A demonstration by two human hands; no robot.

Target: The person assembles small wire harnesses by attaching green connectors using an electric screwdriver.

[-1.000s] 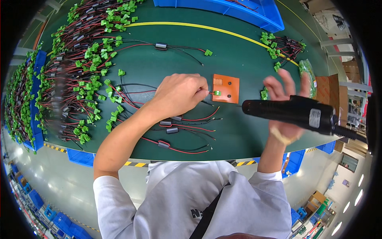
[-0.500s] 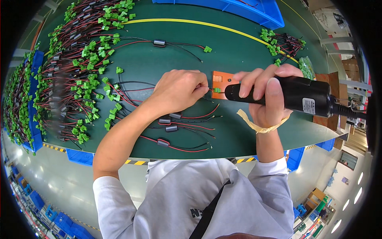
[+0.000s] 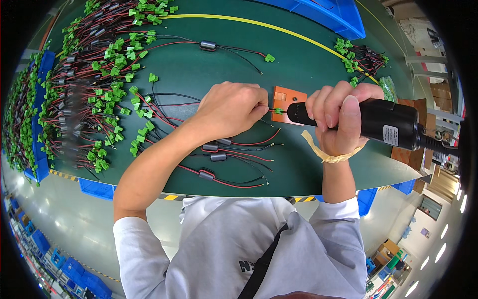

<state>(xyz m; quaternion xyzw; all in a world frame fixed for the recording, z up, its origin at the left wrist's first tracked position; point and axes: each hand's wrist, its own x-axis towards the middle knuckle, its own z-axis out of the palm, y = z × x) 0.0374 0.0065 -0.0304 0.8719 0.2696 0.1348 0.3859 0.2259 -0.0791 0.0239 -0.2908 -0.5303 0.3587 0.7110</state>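
My right hand (image 3: 341, 112) is wrapped around a black electric screwdriver (image 3: 386, 122), held nearly level. Its front end points left, over an orange fixture block (image 3: 286, 92) on the table. In the block sits a small green connector (image 3: 279, 110), right by the screwdriver's front end; the tip itself cannot be made out. My left hand (image 3: 234, 107) is closed just left of the block, pinching the red and black wire cable that runs to this connector. Below that hand lie several cables with grey cylinders (image 3: 218, 156) and bare wire ends.
A big heap of cables with green connectors (image 3: 114, 60) covers the table's left side, beside a blue bin (image 3: 42, 114). One cable with a grey cylinder (image 3: 208, 46) lies beyond my left hand. A blue tray (image 3: 323, 17), a smaller cable pile (image 3: 366, 60) and a cardboard box (image 3: 413, 112) stand farther right.
The view has shifted slightly, so the block, the tool and both hands appear a little farther right. Both hands keep their grips, and the screwdriver stays over the block.
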